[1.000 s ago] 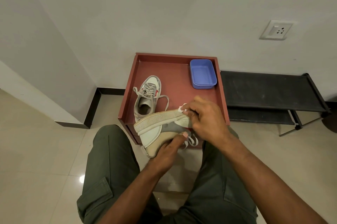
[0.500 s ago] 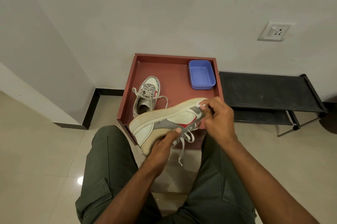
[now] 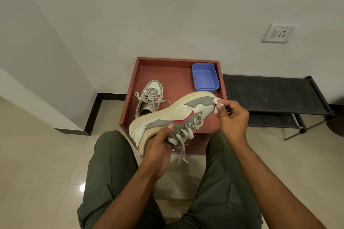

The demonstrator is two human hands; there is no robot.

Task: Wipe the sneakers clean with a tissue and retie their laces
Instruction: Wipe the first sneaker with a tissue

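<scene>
My left hand [image 3: 158,146] grips a white, grey and red sneaker [image 3: 176,115] by its heel and collar, holding it on its side above my lap with the sole turned away and loose laces hanging down. A small white tissue [image 3: 216,103] is pinched in my right hand [image 3: 231,117] and touches the sneaker's toe. The second sneaker [image 3: 150,98] stands upright in the red tray [image 3: 167,72], its laces loose.
A blue plastic tub [image 3: 204,77] sits in the tray's far right corner. A black low shoe rack [image 3: 275,94] stands to the right against the wall. My knees in green trousers [image 3: 111,172] frame the tiled floor below.
The sneaker has turned so its side faces me and its toe swung right. My right hand with the tissue slid along to the toe.
</scene>
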